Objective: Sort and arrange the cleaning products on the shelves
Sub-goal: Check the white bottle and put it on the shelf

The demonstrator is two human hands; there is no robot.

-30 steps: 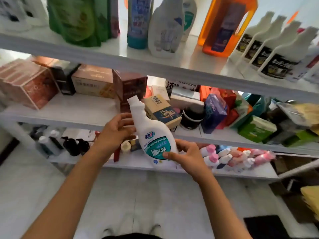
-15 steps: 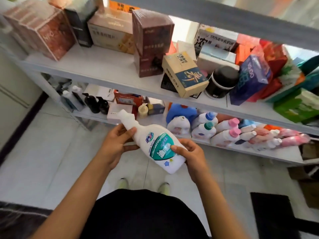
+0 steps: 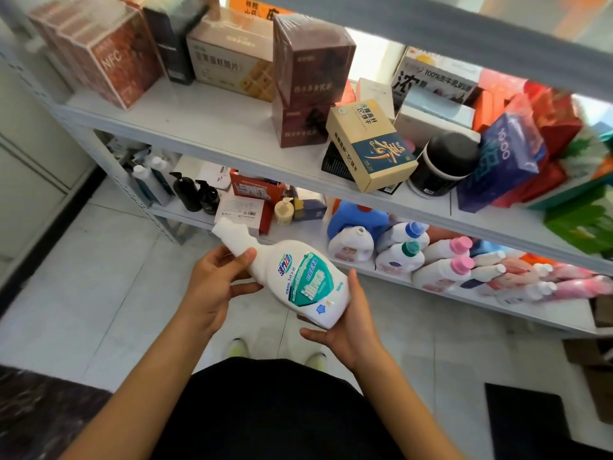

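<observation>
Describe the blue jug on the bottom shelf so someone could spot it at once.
Look at the bottom shelf, right of the small boxes. The blue jug stands at the back, behind a white jug. It is the only all-blue container there; the bottles beside it are white or pink.

Both hands forward, left hand [image 3: 215,287] gripping, right hand [image 3: 348,330] cupped underneath.

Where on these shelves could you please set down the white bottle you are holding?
The white bottle would fit on the bare front strip of the middle shelf, bordered by the NFC boxes and the maroon boxes. A narrower gap shows on the lower shelf between the small pump bottle and the blue jug. Right of it, lying bottles crowd.
</observation>
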